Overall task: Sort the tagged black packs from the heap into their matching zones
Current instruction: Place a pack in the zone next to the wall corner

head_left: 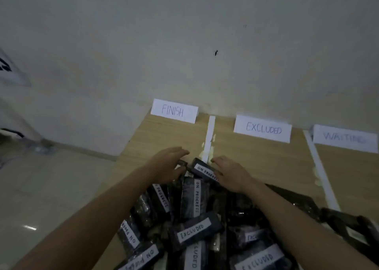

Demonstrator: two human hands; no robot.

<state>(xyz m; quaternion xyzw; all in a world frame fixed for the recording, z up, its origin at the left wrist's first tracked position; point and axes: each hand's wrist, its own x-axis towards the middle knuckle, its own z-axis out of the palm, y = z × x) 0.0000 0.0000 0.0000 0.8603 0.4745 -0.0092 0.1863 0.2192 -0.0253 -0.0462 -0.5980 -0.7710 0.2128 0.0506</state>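
**Fingers reaching over far end of heap; topmost pack not yet secured**

Fingers of both hands are extending nearly straight and holding nothing firmly. Those of the left hand (168,163) are hovering over a small dark pack (181,164) at the far left of the heap (205,218); whether the thumb is touching it cannot be told. The right hand (227,172) is lying beside the pack tagged ON PROGRESS (205,170), fingers relaxed along its right edge.

That pack is resting on top of the heap, at the near end of the white divider strip (211,134), between the FINISH sign (174,111) and EXCLUDED sign (262,128). A WAITING sign (345,138) is standing far right.

Judgement: the packs are appearing light, film-wrapped and glossy, so likely slippery and somewhat yielding. Gripping across the short sides, clear of the paper tag, is looking the safest hold. No ON PROGRESS zone is showing in view.
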